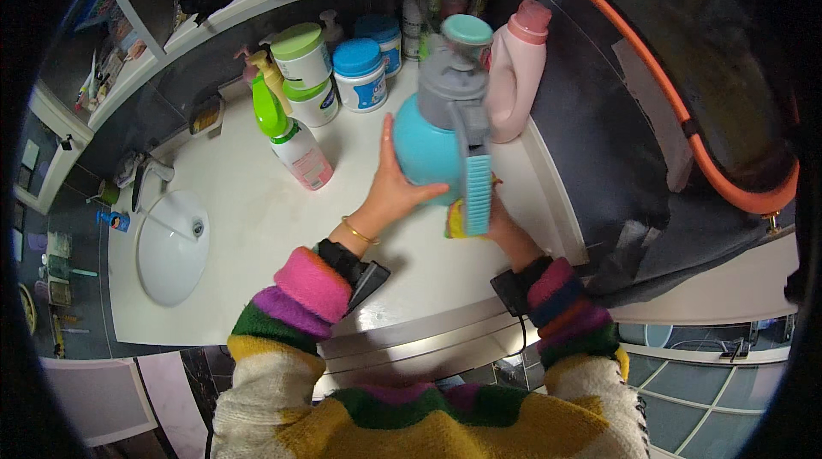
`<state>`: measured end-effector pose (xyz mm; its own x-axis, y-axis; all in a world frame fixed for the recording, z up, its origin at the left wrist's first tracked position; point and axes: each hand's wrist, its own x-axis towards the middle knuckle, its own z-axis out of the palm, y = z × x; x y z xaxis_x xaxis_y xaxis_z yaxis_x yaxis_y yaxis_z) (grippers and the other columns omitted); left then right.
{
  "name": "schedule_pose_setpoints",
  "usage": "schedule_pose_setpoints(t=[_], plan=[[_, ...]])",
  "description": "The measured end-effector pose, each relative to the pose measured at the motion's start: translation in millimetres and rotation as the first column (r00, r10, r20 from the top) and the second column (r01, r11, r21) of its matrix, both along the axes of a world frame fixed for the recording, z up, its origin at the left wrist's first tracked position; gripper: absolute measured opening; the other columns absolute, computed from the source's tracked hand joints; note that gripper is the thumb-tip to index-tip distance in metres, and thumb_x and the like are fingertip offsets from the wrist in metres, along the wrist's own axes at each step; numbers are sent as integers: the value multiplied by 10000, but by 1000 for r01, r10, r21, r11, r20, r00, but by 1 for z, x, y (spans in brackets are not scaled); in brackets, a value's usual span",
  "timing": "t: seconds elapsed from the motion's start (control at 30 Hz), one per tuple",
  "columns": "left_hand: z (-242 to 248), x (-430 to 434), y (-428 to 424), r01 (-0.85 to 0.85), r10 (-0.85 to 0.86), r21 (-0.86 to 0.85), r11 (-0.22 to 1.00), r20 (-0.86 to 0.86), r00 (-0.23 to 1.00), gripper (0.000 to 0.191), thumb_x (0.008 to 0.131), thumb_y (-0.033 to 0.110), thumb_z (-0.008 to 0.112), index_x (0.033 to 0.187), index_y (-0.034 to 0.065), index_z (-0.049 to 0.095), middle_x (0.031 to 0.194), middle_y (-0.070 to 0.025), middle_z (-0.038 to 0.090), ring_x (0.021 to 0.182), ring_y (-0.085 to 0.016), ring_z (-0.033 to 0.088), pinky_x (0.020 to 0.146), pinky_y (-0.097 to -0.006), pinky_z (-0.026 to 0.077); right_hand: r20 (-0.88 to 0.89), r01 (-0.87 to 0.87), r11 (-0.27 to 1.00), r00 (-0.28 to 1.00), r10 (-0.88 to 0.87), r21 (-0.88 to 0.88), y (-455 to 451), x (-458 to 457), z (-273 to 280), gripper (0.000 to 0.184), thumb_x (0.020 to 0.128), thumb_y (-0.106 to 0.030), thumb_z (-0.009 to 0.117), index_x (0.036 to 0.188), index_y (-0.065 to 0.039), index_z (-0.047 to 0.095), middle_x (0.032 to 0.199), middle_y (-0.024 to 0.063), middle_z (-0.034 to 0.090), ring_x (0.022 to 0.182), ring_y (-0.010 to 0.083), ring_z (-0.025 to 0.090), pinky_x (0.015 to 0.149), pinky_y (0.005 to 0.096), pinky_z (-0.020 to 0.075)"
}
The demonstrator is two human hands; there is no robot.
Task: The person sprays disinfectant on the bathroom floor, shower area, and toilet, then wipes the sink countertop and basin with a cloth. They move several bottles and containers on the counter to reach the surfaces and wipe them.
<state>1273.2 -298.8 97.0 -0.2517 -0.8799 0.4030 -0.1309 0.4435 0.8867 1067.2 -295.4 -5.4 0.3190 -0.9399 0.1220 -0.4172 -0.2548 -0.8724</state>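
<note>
A round-bodied turquoise jug (424,151) with a grey top and a ribbed turquoise handle (477,195) is in front of me, slightly blurred. My left hand (401,186) grips the left side of its body, thumb across the front and fingers up along the side. Partly hidden behind the handle, my right hand (502,218) holds a yellow cloth (456,221) against the jug's lower right. Whether the jug's base touches the white countertop (257,273) cannot be made out.
Left of the jug stands a spray bottle (302,154) with a green head. Stacked green-lidded tubs (300,57), blue-lidded tubs (359,77) and a pink detergent bottle (520,73) line the back. A white sink (173,266) is at left; an orange-framed mirror (648,73) is at right.
</note>
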Motion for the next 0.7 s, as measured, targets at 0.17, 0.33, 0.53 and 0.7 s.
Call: schedule_pose_setpoints(t=[0.17,0.33,0.53,0.7], plan=[[1,52,16,-112,113,66,991,-8,994,1203,565,205,816,1366,42,-66,1383,-176,168,1230,-278,303,1010,-384,287,-290,-107,992,953,82,-72,-35,38,3,718,672,-158,648,1285,3,312,1314,207,340,1247,324,278,1030,411,226],[-1,79,31,-186,193,146,972,-37,981,1105,648,152,757,1373,72,-73,1395,-164,155,1249,-273,275,1004,-416,278,-760,57,976,618,-201,-211,-136,47,9,555,782,-153,469,1290,9,311,1296,275,333,1224,380,300,1025,427,228],[5,100,67,-205,205,404,891,42,978,965,755,178,663,1385,191,-68,1424,-169,74,1296,-351,175,973,-516,277,-689,205,925,619,-376,-321,-213,75,19,535,816,-325,448,1317,-175,334,1336,197,315,1234,357,291,1008,449,234],[-14,82,64,-120,110,244,962,56,992,967,788,121,611,1366,151,-164,1442,-140,-19,1319,-265,89,1024,-455,236,-681,-132,866,678,-277,-483,-148,75,12,415,802,-311,500,1216,-298,475,1303,178,372,1176,314,391,966,391,316]])
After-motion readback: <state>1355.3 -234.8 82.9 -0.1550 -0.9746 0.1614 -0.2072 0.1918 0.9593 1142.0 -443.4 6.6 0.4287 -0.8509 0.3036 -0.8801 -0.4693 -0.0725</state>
